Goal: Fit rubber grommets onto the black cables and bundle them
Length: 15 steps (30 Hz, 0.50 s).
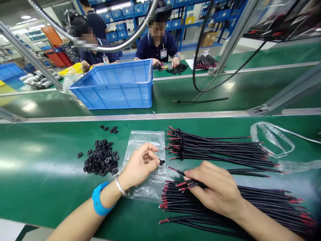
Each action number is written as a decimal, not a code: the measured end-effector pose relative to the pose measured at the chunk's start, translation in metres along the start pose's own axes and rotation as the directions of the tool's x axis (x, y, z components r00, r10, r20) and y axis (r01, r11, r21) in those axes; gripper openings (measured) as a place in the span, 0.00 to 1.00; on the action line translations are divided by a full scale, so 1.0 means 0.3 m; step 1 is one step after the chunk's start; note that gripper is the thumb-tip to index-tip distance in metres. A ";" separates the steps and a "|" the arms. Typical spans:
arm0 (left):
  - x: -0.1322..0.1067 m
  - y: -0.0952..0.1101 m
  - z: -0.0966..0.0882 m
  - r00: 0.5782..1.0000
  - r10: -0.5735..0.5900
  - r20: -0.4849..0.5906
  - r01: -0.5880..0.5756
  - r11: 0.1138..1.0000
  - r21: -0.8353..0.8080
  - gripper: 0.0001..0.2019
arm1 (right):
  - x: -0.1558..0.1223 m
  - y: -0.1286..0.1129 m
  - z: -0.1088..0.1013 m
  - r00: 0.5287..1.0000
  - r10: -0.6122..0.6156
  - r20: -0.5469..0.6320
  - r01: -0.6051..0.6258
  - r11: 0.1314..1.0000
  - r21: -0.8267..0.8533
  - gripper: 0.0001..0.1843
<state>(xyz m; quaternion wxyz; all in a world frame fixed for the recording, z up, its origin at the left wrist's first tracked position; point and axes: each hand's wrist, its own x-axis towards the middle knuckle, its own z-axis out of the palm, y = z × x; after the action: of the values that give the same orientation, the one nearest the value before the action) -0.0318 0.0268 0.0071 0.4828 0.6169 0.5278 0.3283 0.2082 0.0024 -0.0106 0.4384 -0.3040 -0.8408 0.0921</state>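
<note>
Head view: green bench (pixel 50 197), blue bin (pixel 115 95) set beyond its far edge. Loose cables (pixel 263 202) are piled toward the near edge, at right; a second bundle (pixel 215 147) is laid nearer the far edge. Left of both, a clear bag (pixel 145 136) is spread; beyond it, leftward, black parts (pixel 101 159) are heaped. Held cables (pixel 192 184) are pinched in the right hand (pixel 215 187); one small black part (pixel 162 162) is pinched narrowly in the left hand (pixel 141 164), over the bag.

Left hand (pixel 141 165) and right hand (pixel 215 190) pinch; 2 forearms (pixel 81 216) angle inward.
</note>
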 end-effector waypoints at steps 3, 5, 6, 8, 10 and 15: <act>-0.022 0.016 0.042 0.992 -0.124 0.032 0.127 0.909 -0.396 0.13 | -0.009 -0.006 0.007 1.000 -0.030 -0.001 0.030 0.999 -0.017 0.14; -0.034 0.026 0.061 0.987 -0.150 0.060 0.160 0.854 -0.496 0.14 | -0.013 -0.005 0.011 0.999 -0.032 0.003 0.032 0.999 -0.040 0.13; -0.039 0.030 0.067 0.986 -0.153 0.068 0.166 0.833 -0.529 0.15 | -0.014 -0.004 0.012 0.999 -0.033 0.005 0.033 0.998 -0.054 0.13; -0.043 0.037 0.071 0.986 -0.151 0.067 0.162 0.798 -0.580 0.16 | -0.017 -0.001 0.013 0.999 -0.033 0.010 0.033 0.996 -0.080 0.13; -0.044 0.037 0.068 0.987 -0.149 0.064 0.157 0.778 -0.608 0.17 | -0.018 0.001 0.011 0.999 -0.031 0.014 0.032 0.995 -0.094 0.13; -0.040 0.009 0.059 0.991 -0.090 0.100 0.131 0.815 -0.565 0.17 | -0.019 -0.004 0.001 0.999 -0.038 0.022 0.040 0.995 -0.094 0.14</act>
<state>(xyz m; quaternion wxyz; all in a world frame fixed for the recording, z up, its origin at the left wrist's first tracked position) -0.0175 0.0109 0.0053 0.6812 0.4237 0.4234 0.4210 0.2099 -0.0019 -0.0143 0.4167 -0.3068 -0.8544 0.0467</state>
